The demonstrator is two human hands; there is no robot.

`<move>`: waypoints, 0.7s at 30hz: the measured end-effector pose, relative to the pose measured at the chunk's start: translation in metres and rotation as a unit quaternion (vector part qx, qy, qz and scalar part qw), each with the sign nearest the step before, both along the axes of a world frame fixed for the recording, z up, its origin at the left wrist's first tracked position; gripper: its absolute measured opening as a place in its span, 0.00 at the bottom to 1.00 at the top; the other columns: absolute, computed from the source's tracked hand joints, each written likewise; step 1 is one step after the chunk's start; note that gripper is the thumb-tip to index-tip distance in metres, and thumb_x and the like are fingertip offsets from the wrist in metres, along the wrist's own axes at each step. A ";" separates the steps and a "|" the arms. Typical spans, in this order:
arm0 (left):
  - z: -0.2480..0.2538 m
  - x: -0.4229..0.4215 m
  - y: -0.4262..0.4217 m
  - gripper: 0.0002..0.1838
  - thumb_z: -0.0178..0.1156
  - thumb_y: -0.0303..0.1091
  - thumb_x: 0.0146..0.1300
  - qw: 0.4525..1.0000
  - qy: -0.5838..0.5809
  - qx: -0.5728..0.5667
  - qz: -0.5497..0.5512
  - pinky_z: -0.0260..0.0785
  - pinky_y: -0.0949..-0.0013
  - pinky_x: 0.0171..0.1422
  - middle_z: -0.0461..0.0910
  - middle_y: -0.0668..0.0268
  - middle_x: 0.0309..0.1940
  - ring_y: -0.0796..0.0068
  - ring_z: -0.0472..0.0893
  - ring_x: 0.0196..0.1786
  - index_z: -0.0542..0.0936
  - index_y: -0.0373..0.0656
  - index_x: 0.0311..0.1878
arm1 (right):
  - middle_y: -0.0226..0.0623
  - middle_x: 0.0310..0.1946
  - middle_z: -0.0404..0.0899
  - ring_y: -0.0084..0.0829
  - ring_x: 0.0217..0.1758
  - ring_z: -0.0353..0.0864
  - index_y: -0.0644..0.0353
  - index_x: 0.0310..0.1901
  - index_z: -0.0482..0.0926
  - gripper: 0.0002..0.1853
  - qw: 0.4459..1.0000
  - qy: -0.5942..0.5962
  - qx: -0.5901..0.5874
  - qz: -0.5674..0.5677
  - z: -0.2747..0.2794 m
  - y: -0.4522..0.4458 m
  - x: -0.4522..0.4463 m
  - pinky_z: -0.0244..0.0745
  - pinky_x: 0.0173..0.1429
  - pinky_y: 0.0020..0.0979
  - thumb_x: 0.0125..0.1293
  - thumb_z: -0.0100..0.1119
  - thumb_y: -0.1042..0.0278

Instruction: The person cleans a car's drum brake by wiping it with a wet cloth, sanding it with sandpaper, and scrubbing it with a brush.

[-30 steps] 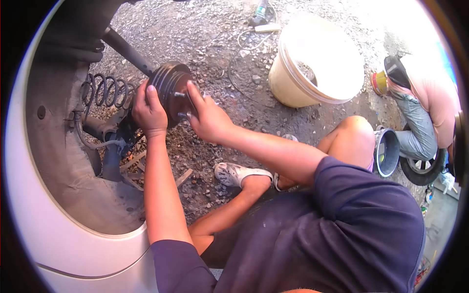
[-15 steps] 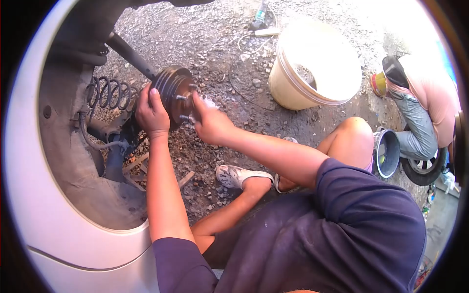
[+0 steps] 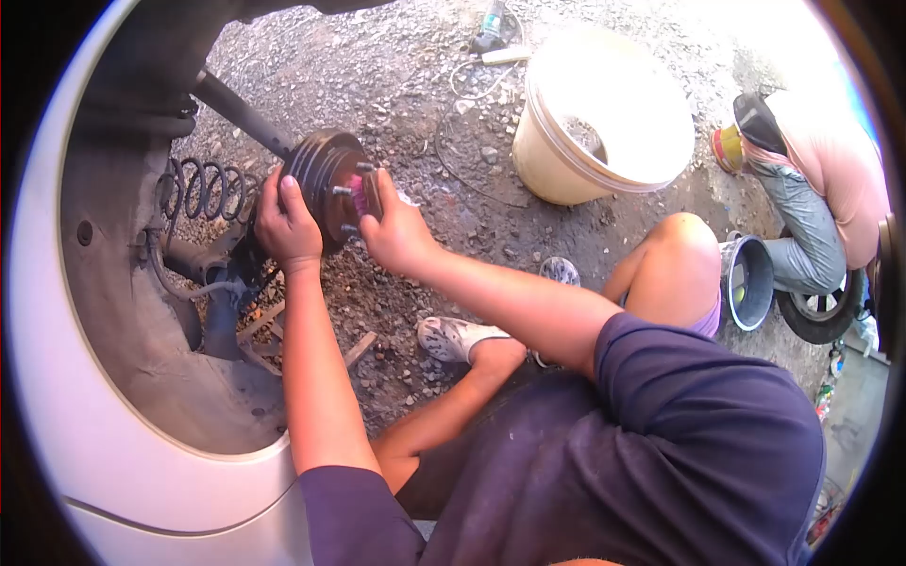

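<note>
A ribbed, rust-brown brake drum (image 3: 326, 160) with wheel studs on its face sits in the car's wheel well. My left hand (image 3: 288, 228) grips its near rim, thumb laid up along the ribs; the other fingers are partly hidden behind it. In my right hand (image 3: 398, 234) is a scrub brush (image 3: 374, 195), its pink bristles against the drum's face between the studs. A coil spring (image 3: 212, 191) and a shock absorber (image 3: 243, 115) are just left of and above the drum.
A large white bucket (image 3: 543, 156) stands on the wet gravel, with a bottle (image 3: 491, 30) and a cable behind it. At right, a person (image 3: 821, 189) bends over by a wheel (image 3: 823, 319) and a dark bucket (image 3: 747, 285). The white car fender (image 3: 142, 453) curves along the left.
My right hand and the brush have shifted slightly, and the pink bristles now show against the drum face. My left hand keeps its hold on the drum; the whole view shifts a little.
</note>
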State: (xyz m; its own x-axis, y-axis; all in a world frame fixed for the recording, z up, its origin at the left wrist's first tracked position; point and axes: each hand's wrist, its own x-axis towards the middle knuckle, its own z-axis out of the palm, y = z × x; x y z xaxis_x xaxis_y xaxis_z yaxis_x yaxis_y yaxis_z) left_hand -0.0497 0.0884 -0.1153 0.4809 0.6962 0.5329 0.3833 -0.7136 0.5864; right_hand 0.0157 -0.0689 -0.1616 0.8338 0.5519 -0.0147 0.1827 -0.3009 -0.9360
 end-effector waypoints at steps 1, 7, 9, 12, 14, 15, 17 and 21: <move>0.002 0.000 0.000 0.21 0.58 0.46 0.83 1.000 -0.001 0.006 -0.003 0.81 0.52 0.63 0.92 0.49 0.55 0.46 0.91 0.57 0.88 0.40 0.63 | 0.46 0.33 0.80 0.54 0.37 0.89 0.56 0.84 0.64 0.37 1.000 0.001 -0.001 -0.001 0.001 -0.008 0.005 0.85 0.46 0.54 0.75 0.60 0.66; -0.003 0.001 0.006 0.21 0.59 0.45 0.83 0.999 -0.009 0.040 -0.008 0.81 0.52 0.62 0.92 0.49 0.55 0.45 0.91 0.57 0.88 0.39 0.63 | 0.24 0.30 0.73 0.21 0.21 0.70 0.51 0.55 0.81 0.09 0.793 0.587 0.127 0.104 -0.001 -0.025 0.039 0.58 0.18 0.28 0.77 0.55 0.69; -0.002 0.002 0.004 0.21 0.59 0.45 0.83 0.999 -0.007 0.034 0.006 0.82 0.52 0.62 0.92 0.49 0.55 0.44 0.91 0.56 0.88 0.39 0.63 | 0.24 0.30 0.73 0.22 0.21 0.70 0.51 0.56 0.81 0.10 0.819 0.546 0.148 0.095 0.009 -0.029 0.037 0.58 0.18 0.27 0.77 0.56 0.69; -0.002 -0.001 0.005 0.21 0.60 0.46 0.82 1.000 0.001 0.015 0.006 0.82 0.52 0.62 0.92 0.49 0.56 0.45 0.91 0.56 0.88 0.40 0.63 | 0.24 0.29 0.73 0.21 0.20 0.69 0.48 0.60 0.81 0.13 0.843 0.508 0.156 0.083 -0.007 -0.002 0.057 0.58 0.18 0.28 0.78 0.57 0.68; -0.002 -0.001 0.004 0.22 0.59 0.46 0.82 1.000 -0.007 0.013 0.004 0.82 0.52 0.61 0.92 0.49 0.56 0.45 0.91 0.56 0.88 0.40 0.63 | 0.26 0.30 0.75 0.22 0.20 0.70 0.48 0.62 0.82 0.14 0.844 0.515 0.108 0.108 -0.018 0.009 0.061 0.59 0.18 0.30 0.78 0.57 0.67; -0.001 0.001 0.003 0.22 0.59 0.46 0.83 1.000 -0.016 0.010 0.002 0.82 0.52 0.61 0.92 0.49 0.56 0.45 0.91 0.56 0.88 0.40 0.63 | 0.28 0.31 0.77 0.22 0.20 0.71 0.48 0.64 0.82 0.16 0.867 0.476 0.070 0.130 -0.010 0.004 0.056 0.59 0.18 0.31 0.79 0.57 0.66; -0.002 0.001 0.005 0.22 0.60 0.47 0.82 1.000 -0.026 0.000 0.012 0.82 0.53 0.61 0.92 0.49 0.55 0.45 0.91 0.56 0.89 0.40 0.63 | 0.39 0.40 0.88 0.35 0.35 0.86 0.52 0.72 0.79 0.23 0.988 0.088 -0.011 0.125 -0.029 -0.006 0.042 0.81 0.40 0.43 0.78 0.59 0.64; -0.002 -0.002 0.002 0.21 0.60 0.48 0.82 1.000 -0.009 0.014 0.009 0.82 0.53 0.61 0.92 0.50 0.55 0.47 0.91 0.56 0.89 0.41 0.62 | 0.56 0.56 0.89 0.51 0.60 0.91 0.55 0.82 0.71 0.34 0.962 0.246 -0.008 0.121 -0.014 0.015 0.065 0.82 0.66 0.46 0.74 0.60 0.63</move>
State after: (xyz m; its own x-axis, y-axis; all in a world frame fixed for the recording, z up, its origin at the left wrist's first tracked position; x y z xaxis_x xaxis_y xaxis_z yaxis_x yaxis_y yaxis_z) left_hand -0.0514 0.0907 -0.1173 0.4581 0.6898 0.5606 0.3853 -0.7225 0.5741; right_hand 0.0805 -0.0535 -0.1755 0.5707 0.7260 -0.3837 -0.2136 -0.3199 -0.9230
